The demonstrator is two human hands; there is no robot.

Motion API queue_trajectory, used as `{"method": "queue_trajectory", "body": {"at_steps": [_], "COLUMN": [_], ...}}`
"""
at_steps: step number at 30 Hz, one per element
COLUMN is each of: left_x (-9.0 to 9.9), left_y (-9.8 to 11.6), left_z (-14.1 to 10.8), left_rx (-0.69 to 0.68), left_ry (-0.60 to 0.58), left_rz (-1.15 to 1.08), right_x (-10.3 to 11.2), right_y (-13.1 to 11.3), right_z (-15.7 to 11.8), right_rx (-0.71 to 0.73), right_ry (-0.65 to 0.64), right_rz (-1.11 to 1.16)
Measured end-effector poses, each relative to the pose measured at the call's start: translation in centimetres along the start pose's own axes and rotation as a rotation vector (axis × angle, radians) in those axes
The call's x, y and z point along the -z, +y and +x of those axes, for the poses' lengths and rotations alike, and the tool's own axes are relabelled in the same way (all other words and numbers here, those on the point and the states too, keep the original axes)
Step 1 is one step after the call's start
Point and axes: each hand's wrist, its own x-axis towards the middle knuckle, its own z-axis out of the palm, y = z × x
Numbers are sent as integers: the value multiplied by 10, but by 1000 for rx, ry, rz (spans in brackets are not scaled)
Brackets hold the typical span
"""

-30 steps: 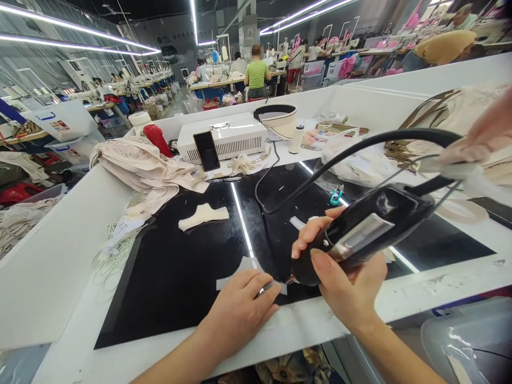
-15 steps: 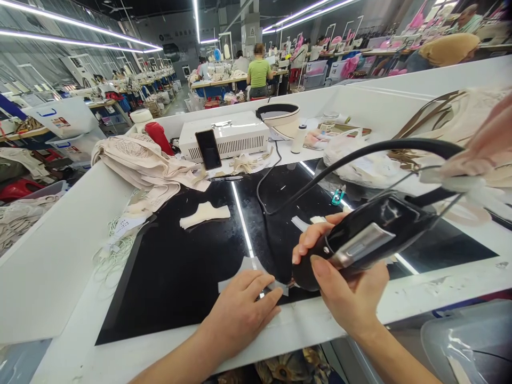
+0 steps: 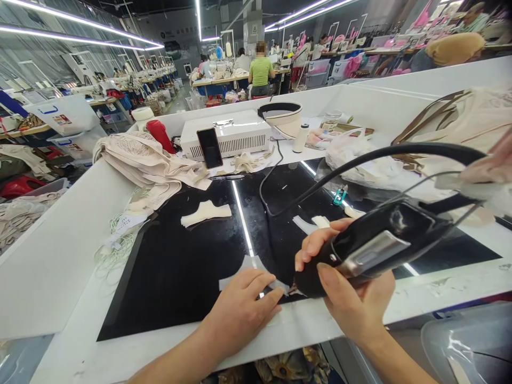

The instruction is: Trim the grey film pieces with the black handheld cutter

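So the grey translucent template (image 3: 253, 263) is held down near the front of the black mat (image 3: 160, 282) by the left hand (image 3: 246, 304), fingers loosely bent and close together; whether anything's pinched underneath can't be told. A black corded handheld tool (image 3: 376, 242) is wrapped firmly by the right hand (image 3: 352, 298), its tip right by the template's right end, though contact can't be made out. Probably best done with the template kept dead flat, the tip guided slowly along its edge, fingertips kept clear and the cord left slack. Beyond that, a clear plastic bag (image 3: 348, 152) is sat on the bench (image 3: 304, 322) with pale stuff inside, not identifiable. Farther back, a glass jar (image 3: 332, 120) and a capped white bottle (image 3: 301, 138) can be seen, contents unclear. Off left, clear plastic boxes (image 3: 60, 112) are stacked, and beige fabric is heaped in a bin (image 3: 62, 184).
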Motion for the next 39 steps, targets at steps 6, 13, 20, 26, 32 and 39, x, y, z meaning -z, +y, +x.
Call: {"method": "queue_trajectory", "body": {"at_steps": [6, 13, 20, 26, 32, 39], "left_x": [-2, 33, 43, 34, 34, 36], "left_y": [1, -21, -46, -46, -46, -46], "left_z": [2, -22, -49, -47, -48, -46], "left_rx": [20, 249, 481, 520, 553, 672], "left_ry": [-33, -86, -2, 71, 140, 222], "left_rz": [-24, -53, -101, -181, -278, -379], "right_x": [7, 4, -36, -70, -85, -89], "right_y": [5, 3, 19, 35, 49, 57], "right_z": [3, 17, 17, 19, 17, 16], "right_rx": [5, 1, -41, -62, -52, -77], "right_ry": [-18, 33, -59, -69, -91, -89], "right_rz": [-61, -50, 101, 202, 187, 178]}}
